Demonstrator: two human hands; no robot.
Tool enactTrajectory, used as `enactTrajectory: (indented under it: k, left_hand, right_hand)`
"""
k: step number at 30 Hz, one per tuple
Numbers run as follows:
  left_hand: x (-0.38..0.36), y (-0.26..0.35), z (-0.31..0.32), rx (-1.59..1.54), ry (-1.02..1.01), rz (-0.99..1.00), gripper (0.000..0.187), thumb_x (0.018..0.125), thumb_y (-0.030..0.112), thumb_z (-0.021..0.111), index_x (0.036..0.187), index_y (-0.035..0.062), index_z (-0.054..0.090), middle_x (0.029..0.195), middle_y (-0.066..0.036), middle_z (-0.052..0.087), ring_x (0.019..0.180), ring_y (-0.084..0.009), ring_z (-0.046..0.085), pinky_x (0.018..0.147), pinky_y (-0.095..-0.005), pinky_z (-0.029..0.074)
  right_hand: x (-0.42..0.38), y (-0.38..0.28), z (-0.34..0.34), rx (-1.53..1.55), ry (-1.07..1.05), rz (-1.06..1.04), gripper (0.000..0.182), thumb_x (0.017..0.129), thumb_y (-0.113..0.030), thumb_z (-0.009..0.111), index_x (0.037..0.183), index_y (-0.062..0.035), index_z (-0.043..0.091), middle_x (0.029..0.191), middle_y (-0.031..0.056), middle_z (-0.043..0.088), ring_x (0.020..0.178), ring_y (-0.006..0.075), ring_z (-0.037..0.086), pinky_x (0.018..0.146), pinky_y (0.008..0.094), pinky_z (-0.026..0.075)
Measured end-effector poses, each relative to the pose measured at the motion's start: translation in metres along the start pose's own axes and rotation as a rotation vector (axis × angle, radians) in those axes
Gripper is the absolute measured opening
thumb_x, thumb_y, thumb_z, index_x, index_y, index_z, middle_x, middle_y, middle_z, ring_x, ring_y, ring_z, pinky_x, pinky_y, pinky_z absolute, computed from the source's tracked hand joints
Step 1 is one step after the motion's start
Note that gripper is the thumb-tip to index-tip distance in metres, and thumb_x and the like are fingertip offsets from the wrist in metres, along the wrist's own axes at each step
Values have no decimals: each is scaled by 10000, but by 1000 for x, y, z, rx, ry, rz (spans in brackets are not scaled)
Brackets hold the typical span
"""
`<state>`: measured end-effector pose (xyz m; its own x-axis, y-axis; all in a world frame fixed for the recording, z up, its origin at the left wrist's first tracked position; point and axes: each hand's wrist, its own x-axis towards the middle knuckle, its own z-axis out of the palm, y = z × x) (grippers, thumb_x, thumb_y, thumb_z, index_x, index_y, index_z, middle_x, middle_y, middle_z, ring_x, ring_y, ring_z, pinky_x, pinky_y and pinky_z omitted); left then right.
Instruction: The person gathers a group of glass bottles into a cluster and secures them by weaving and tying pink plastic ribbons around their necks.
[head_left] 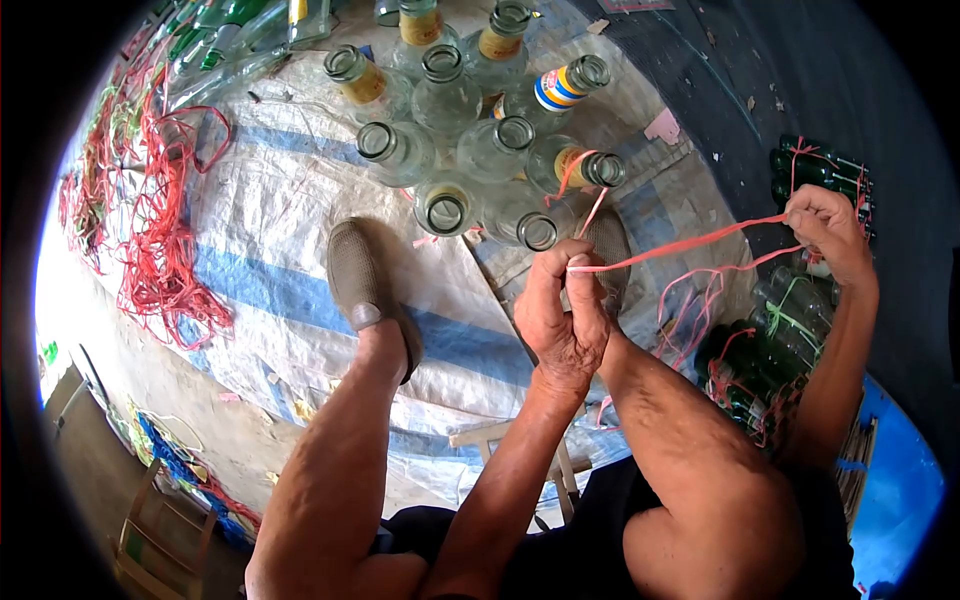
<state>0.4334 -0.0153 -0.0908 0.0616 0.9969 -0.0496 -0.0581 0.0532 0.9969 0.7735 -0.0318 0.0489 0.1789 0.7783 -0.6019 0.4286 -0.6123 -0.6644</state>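
Note:
Between my hands a red plastic string (690, 241) is stretched out. My left hand (562, 310) is closed, pinching the string between thumb and fingers just in front of the bottles. Farther right, my right hand (832, 232) grips the string's other stretch in bent fingers. A loose length hangs in curls below it. Several clear glass bottles (446, 98) stand packed together in a group, their open mouths upward. The string also runs up to the labelled bottle (583, 168) at the group's right side; its path lower down is hidden.
A tangled heap of red string (165, 260) lies at the left on the white-and-blue sheet (270, 290). Tied bundles of green bottles (755, 365) lie at the right. My shoes (365, 270) are close to the bottles. A wooden chair (150, 530) is at lower left.

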Motion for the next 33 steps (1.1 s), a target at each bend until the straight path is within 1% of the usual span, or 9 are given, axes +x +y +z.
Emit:
enactTrajectory:
  k: [4, 9, 10, 13, 20, 24, 26, 30, 33]
  left_hand:
    - [1, 5, -1, -35, 18, -10, 204, 1105, 137, 489, 1080, -23, 614, 864, -64, 655, 621, -80, 583, 578, -228, 484]
    - [-1, 14, -1, -65, 57, -87, 295, 1127, 219, 457, 1045, -17, 615, 833, -60, 652, 621, -80, 578, 579, -231, 482]
    - [-1, 16, 0, -79, 67, -93, 332, 1134, 245, 435, 1036, -18, 612, 823, -63, 655, 624, -82, 578, 578, -235, 484]
    - [-2, 19, -2, -86, 95, -161, 346, 1136, 260, 428, 1036, -15, 613, 823, -66, 657, 627, -84, 575, 581, -240, 490]
    - [4, 24, -7, -126, 169, -194, 358, 1137, 276, 419, 1027, -7, 609, 791, -73, 647, 613, -105, 574, 577, -248, 479]
    - [5, 28, -8, -150, 184, -224, 374, 1137, 271, 402, 1024, -18, 611, 770, -82, 648, 603, -115, 581, 576, -253, 479]
    - [6, 31, -8, -162, 205, -238, 374, 1138, 269, 402, 1023, -19, 611, 765, -84, 648, 601, -117, 583, 575, -254, 480]
    - [7, 30, -8, -195, 238, -246, 377, 1139, 270, 402, 1019, -19, 612, 759, -88, 648, 589, -121, 579, 568, -254, 475]
    - [9, 28, -10, -212, 240, -235, 384, 1140, 278, 400, 1016, -17, 612, 745, -85, 643, 575, -120, 569, 560, -256, 467]
  right_hand:
    - [21, -32, -5, -182, 64, -107, 215, 971, -247, 706, 883, -56, 658, 713, -89, 485, 632, -1, 412, 549, 216, 308]
    - [58, -111, 25, -348, 214, -567, 199, 1004, -225, 670, 934, -39, 685, 716, -87, 482, 636, 3, 389, 547, 231, 281]
    - [65, -125, 27, -364, 203, -504, 202, 1001, -228, 670, 984, -28, 690, 841, -45, 526, 649, 26, 408, 570, 216, 306]
    - [100, -159, 51, -459, 267, -838, 188, 1015, -200, 675, 1032, -24, 740, 896, -31, 616, 705, 34, 481, 611, 225, 366]
    - [171, -232, 139, -128, -22, -1243, 103, 914, -95, 792, 914, 2, 761, 762, 23, 724, 684, 51, 612, 594, 235, 469]
    - [177, -258, 159, -207, -168, -1163, 133, 933, -113, 753, 890, 8, 720, 743, 73, 715, 663, 105, 620, 623, 303, 504]
    - [204, -260, 173, -330, -152, -1307, 171, 919, -137, 749, 853, 7, 685, 694, 119, 655, 646, 167, 615, 639, 350, 497]
    - [198, -277, 194, -464, -204, -1123, 252, 885, -231, 722, 793, -17, 626, 695, 161, 594, 665, 347, 611, 648, 450, 466]
    - [214, -275, 211, -600, -171, -1133, 275, 859, -264, 731, 771, -33, 609, 700, 164, 594, 667, 342, 613, 644, 457, 461]
